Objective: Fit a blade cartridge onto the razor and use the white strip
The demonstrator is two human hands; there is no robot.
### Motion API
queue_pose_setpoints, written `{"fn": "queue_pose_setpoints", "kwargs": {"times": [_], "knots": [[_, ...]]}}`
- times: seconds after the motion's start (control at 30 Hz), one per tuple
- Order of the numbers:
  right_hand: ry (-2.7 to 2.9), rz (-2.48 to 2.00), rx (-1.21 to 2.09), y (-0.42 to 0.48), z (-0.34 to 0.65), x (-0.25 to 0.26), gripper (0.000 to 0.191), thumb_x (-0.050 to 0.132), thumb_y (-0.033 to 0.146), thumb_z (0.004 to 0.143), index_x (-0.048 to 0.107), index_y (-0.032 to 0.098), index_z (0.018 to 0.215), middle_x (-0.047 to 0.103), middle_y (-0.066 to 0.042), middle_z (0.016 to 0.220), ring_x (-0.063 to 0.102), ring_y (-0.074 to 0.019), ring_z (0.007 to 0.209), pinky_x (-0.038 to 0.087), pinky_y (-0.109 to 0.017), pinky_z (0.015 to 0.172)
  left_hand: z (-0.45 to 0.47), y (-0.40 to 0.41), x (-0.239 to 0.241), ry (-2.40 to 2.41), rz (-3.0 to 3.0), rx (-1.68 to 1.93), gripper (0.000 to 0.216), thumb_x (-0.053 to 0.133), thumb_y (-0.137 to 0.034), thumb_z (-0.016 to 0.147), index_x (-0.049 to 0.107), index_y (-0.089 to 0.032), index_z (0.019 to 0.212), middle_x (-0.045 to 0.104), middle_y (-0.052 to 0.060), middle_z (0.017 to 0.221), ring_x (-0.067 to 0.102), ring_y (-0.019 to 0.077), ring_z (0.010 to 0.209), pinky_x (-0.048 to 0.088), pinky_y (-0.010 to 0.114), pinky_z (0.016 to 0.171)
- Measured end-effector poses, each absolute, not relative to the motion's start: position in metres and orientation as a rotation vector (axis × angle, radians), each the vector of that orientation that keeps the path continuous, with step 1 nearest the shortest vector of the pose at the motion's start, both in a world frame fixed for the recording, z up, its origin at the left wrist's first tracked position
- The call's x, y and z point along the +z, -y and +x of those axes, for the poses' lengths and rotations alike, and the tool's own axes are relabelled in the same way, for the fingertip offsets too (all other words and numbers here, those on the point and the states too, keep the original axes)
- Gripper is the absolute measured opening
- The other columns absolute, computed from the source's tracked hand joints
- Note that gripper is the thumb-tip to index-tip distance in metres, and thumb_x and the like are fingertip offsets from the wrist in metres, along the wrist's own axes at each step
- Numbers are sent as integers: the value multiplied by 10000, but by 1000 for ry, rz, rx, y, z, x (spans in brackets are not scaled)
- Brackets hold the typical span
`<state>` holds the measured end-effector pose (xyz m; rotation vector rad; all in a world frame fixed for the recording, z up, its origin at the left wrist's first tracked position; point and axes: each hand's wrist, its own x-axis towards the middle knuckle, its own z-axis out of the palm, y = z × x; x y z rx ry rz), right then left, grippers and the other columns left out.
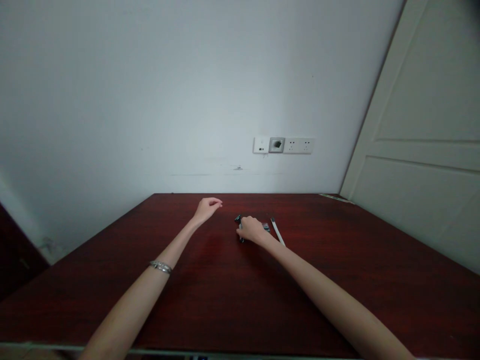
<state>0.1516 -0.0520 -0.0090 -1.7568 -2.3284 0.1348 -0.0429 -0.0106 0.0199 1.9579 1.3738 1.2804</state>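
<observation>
My right hand (250,229) is low over the middle of the table, its fingers closed around a small dark object (237,219). Only black ends of that object show past the fingers, so its kind is hidden. Beside the wrist, partly covered by it, lies a small clear and dark item (266,227) that I cannot identify. Further right is a thin white stick-like item with a dark tip (278,231), its near end against the outline of my forearm. My left hand (209,207) is raised to the left, thumb and fingers pinched together; anything between them is too small to make out.
The dark red wooden table (210,310) reaches back to a pale wall, where a row of sockets (299,145) is set. A flat pale strip (336,198) lies at the far right corner. A white panelled door (423,165) stands along the right side.
</observation>
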Motion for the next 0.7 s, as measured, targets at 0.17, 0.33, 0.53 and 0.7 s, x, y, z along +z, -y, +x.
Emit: {"fn": "queue_pose_setpoints", "kwargs": {"times": [0.17, 0.33, 0.53, 0.7], "knots": [[2360, -1745, 146, 52, 149, -10, 327, 545, 298, 723, 671, 116, 963, 656, -208, 976, 628, -316, 895, 478, -368, 713, -38, 12, 21, -1322, 1960, 1260, 219, 535, -218, 696, 668, -121, 841, 707, 79, 789, 657, 196, 805, 482, 322, 812], [2365, -1733, 60, 54, 155, -5, 315, 530, 349, 739, 682, 130, 905, 675, -179, 923, 644, -293, 844, 478, -314, 672, -31, 8, 19, -1315, 1955, 1290, 256, 544, -215, 702, 640, -131, 923, 705, 71, 814, 655, 193, 816, 483, 328, 820], [2267, -1765, -36, 54, 220, 18, 347, 519, 434, 753, 677, 137, 841, 676, -166, 878, 642, -261, 814, 445, -264, 649, -4, 5, 10, -1266, 2098, 1193, 269, 583, -269, 699, 637, -149, 934, 693, 68, 872, 646, 184, 824, 492, 318, 804], [2143, -1950, -84, 50, 318, 23, 333, 488, 411, 777, 670, 133, 750, 674, -161, 795, 642, -246, 757, 417, -259, 626, 25, 15, 3, -1110, 2379, 818, 452, 642, -375, 665, 600, -162, 1061, 645, 97, 1061, 603, 217, 974, 452, 328, 872]]}}
